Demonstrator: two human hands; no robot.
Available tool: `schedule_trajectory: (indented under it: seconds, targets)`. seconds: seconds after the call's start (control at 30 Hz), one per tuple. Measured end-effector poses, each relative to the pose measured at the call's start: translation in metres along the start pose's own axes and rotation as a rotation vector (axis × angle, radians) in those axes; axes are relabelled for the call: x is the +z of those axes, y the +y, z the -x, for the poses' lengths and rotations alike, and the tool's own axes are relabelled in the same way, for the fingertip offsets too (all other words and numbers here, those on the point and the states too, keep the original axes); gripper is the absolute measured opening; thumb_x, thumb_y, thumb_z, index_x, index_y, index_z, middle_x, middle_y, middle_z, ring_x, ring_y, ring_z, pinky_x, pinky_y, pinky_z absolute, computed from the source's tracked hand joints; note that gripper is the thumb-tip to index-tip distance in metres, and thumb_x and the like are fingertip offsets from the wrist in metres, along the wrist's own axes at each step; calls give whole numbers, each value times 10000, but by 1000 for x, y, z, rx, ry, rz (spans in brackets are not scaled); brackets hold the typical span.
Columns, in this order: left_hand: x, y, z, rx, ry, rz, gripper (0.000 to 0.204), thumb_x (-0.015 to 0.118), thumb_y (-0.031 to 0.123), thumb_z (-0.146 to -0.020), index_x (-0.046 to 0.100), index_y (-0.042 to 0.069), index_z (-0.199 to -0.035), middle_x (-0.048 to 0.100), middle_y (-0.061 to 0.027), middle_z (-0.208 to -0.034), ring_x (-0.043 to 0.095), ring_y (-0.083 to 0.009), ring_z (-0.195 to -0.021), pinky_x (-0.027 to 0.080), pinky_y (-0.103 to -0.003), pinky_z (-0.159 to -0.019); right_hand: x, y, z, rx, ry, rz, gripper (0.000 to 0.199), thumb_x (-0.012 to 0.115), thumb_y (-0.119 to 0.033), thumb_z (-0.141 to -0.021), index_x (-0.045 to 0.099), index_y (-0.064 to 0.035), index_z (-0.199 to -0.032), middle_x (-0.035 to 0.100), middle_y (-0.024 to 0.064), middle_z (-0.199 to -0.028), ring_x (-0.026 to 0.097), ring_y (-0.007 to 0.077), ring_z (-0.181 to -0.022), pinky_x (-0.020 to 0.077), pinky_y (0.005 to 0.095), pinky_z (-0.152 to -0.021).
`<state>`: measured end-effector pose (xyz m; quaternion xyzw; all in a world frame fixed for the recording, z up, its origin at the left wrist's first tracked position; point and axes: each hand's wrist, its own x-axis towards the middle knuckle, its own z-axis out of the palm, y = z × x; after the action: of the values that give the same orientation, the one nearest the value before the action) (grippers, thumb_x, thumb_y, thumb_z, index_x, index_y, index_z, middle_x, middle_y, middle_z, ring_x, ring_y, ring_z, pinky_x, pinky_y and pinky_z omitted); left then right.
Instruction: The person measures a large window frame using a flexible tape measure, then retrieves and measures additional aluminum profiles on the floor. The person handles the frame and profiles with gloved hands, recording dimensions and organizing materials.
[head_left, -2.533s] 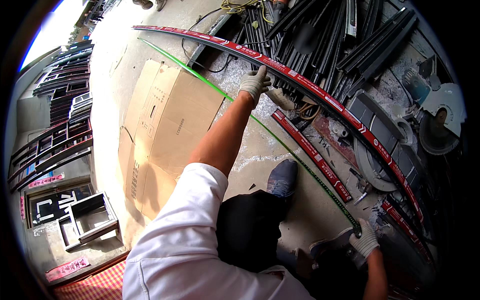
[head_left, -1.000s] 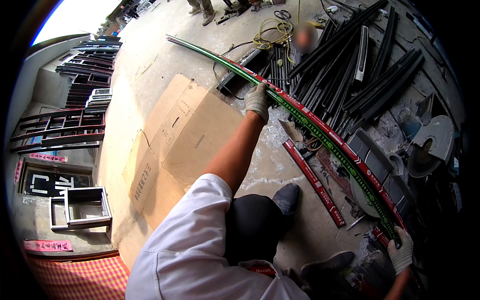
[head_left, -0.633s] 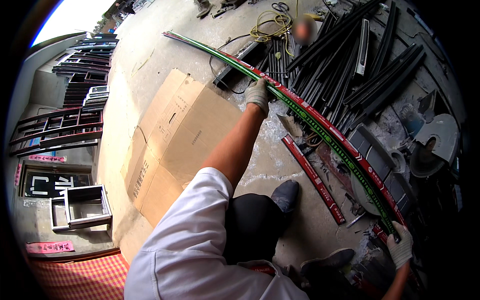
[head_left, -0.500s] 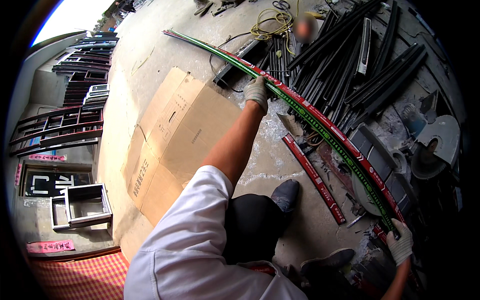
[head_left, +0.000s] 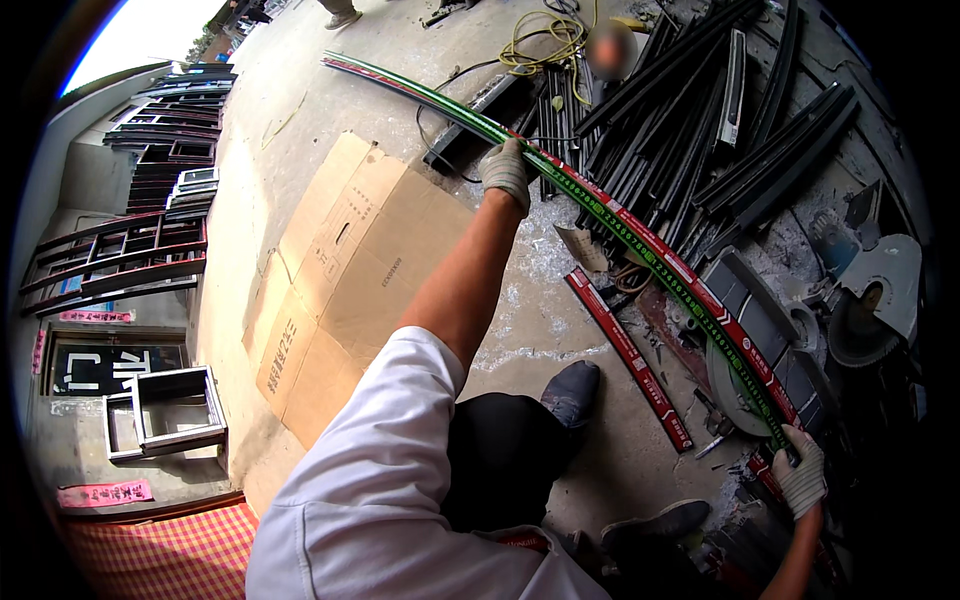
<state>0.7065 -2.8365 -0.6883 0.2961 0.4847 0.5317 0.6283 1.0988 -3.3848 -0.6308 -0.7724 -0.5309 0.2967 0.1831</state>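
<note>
A long, thin profile bar point(head_left: 632, 232) wrapped in red and green film runs from the upper left to the lower right. My left hand point(head_left: 505, 174), in a pale knit glove, is closed around it left of its middle. Near the bar's lower right end, my right hand point(head_left: 800, 480), also gloved, grips it with the fingers wrapped round. Between my hands the bar passes over a shorter red-filmed profile piece point(head_left: 630, 360) lying on the floor and over part of a cutting machine point(head_left: 755, 310).
A flattened cardboard box point(head_left: 345, 265) lies left of my left arm. Dark profiles point(head_left: 650, 150) are heaped beyond the bar, near a yellow hose point(head_left: 540, 45). A round saw blade point(head_left: 865, 330) stands at right. Window frames point(head_left: 165, 440) lean along the left wall. Someone's foot point(head_left: 342, 15) shows at the top.
The bar has tilted slightly about its length, so more green shows toward its far end. My left hand has shifted a little left and up with it. At the top, the other person's foot has moved left.
</note>
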Motion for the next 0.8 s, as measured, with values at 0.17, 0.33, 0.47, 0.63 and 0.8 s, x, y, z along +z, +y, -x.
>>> schedule_trajectory:
  seconds: [0.17, 0.33, 0.47, 0.63, 0.8]
  targets:
    - [-3, -4, -2, -1, 14, -9, 82, 592, 101, -886, 638, 48, -927, 682, -82, -824, 686, -218, -707, 610, -364, -682, 0, -1, -10, 17, -17, -7, 406, 584, -32, -776, 640, 18, -1175, 648, 195, -1053, 637, 292, -959, 505, 373, -876]
    - [-8, -10, -7, -7, 28, 11, 86, 591, 107, -885, 645, 48, -919, 688, -90, -820, 688, -225, -703, 611, -365, -679, 2, -2, -17, 22, -32, -13, 403, 588, -37, -775, 641, 16, -1171, 647, 197, -1048, 635, 295, -959, 504, 373, -881]
    - [-8, -13, -11, -7, 41, -4, 88, 589, 110, -888, 646, 51, -922, 690, -93, -819, 689, -228, -703, 612, -368, -671, 6, 1, -21, 35, -30, -62, 401, 593, -45, -771, 642, 19, -1164, 647, 199, -1036, 634, 299, -956, 504, 376, -884]
    - [-9, -19, -25, -1, 76, 32, 77, 589, 108, -890, 645, 60, -913, 690, -87, -820, 689, -228, -698, 612, -372, -662, 11, 4, -32, 17, -23, -69, 398, 594, -46, -769, 643, 23, -1158, 646, 195, -1019, 636, 296, -942, 503, 372, -885]
    - [-12, -23, -31, 1, 72, 2, 84, 581, 117, -906, 643, 65, -928, 687, -82, -829, 686, -223, -698, 611, -373, -660, 15, -5, -44, 3, -34, -88, 390, 594, -48, -776, 643, 25, -1155, 645, 187, -998, 639, 286, -931, 506, 365, -870]
